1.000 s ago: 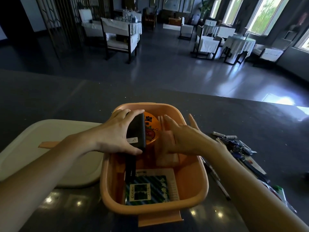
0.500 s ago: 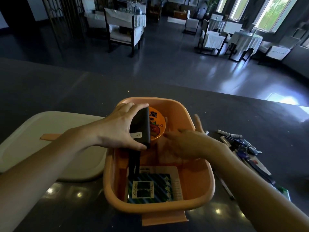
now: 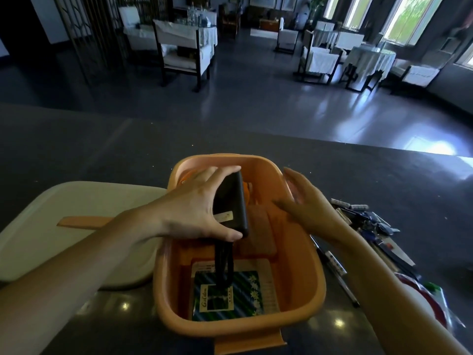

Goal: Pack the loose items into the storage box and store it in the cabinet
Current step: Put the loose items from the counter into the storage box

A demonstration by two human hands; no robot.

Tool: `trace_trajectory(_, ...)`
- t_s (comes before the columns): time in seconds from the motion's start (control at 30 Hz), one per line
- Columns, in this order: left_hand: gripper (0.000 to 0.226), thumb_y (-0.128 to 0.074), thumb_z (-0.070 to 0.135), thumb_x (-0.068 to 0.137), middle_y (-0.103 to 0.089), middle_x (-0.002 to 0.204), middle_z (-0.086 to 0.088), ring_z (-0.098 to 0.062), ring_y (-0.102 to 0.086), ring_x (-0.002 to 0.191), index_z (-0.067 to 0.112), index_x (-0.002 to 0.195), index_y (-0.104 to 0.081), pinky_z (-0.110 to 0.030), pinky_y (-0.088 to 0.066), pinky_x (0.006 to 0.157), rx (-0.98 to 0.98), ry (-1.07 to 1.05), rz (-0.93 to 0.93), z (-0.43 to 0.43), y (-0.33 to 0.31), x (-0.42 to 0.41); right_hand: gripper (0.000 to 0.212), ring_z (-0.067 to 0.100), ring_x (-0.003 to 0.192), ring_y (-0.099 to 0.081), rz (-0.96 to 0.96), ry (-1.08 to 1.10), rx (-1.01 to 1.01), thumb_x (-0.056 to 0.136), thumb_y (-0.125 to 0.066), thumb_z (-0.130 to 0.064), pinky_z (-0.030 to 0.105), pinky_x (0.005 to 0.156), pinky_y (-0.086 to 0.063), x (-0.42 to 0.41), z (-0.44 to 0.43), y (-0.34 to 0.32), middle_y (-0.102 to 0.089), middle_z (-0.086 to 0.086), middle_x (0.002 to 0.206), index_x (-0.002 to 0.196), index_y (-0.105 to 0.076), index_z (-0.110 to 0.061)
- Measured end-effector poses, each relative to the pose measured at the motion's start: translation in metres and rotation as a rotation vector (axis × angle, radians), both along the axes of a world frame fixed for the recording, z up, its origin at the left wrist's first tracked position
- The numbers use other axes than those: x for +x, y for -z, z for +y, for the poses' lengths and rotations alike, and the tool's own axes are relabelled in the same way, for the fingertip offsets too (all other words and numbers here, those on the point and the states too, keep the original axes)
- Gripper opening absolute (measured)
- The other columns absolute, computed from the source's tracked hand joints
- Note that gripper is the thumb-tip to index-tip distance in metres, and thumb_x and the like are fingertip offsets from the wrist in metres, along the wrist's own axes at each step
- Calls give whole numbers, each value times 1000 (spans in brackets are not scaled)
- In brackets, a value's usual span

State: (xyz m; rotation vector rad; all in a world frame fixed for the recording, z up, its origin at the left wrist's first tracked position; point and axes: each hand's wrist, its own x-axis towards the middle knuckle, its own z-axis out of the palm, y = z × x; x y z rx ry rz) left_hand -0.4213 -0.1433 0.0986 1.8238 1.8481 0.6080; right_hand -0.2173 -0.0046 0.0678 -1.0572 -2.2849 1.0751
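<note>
Left hand [image 3: 197,208] clamps a flat black device [image 3: 234,203] between thumb and fingers, holding it on edge above the orange storage box [image 3: 302,301]; a black cord [image 3: 224,262] hangs from the device down onto a blue-and-green patterned packet [image 3: 230,295] lying on the box floor. Right hand [image 3: 304,203], fingers spread and holding nothing, hovers over the box's right rim. An orange printed item [image 3: 247,192] shows partly behind the device at the far end of the box. Box stands on the dark worktop [image 3: 102,149]; its cream lid [image 3: 76,226] lies just to the left, touching the box. Loose pens and small items [image 3: 366,219] lie in a heap on the worktop to the right of the box.
</note>
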Motion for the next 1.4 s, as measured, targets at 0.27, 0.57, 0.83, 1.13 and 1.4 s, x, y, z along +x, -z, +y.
trace_trajectory(0.27, 108, -65, 73, 56, -26, 146, 2, -22, -18, 138, 47, 136, 1, -57, 10, 111, 42, 114, 290, 44, 8, 53, 60, 6, 102, -63, 261, 18, -368, 86, -60, -27, 31, 83, -54, 34, 17, 2, -61, -17, 117, 139, -32, -29)
trace_trajectory(0.57, 117, -58, 81, 52, -14, 153, -3, -21, -7, 142, 46, 135, 15, -54, 15, 111, 41, 154, 390, 46, 23, 58, 54, 7, 102, -63, 308, 2, -473, 90, -53, -9, 29, 77, -55, 38, 17, 9, -59, -16, 120, 138, -32, -25)
trace_trajectory(0.83, 119, -55, 68, 70, -32, 145, -9, -23, -18, 138, 15, 140, 26, -53, 33, 97, 107, 180, 707, 46, 44, 69, 58, 10, 105, -62, 242, -10, -424, 91, -54, -19, 47, 95, -46, 37, 18, -1, -60, -15, 122, 142, -28, -21)
trace_trajectory(1.13, 120, -53, 73, 69, 17, 155, -6, -24, 26, 139, 20, 139, 29, -58, 22, 103, -119, 139, 661, 58, 42, 40, 58, 11, 105, -62, 205, -33, -410, 90, -52, -10, 49, 98, -44, 36, 18, -9, -60, -18, 115, 142, -27, -16)
trace_trajectory(1.4, 117, -57, 66, 73, 17, 155, -6, -28, 17, 141, 24, 138, 30, -61, 7, 108, 9, 44, 764, 60, 55, 47, 54, 12, 106, -61, 210, -7, -395, 91, -50, -11, 48, 98, -43, 36, 15, -8, -59, -17, 115, 141, -29, -14)
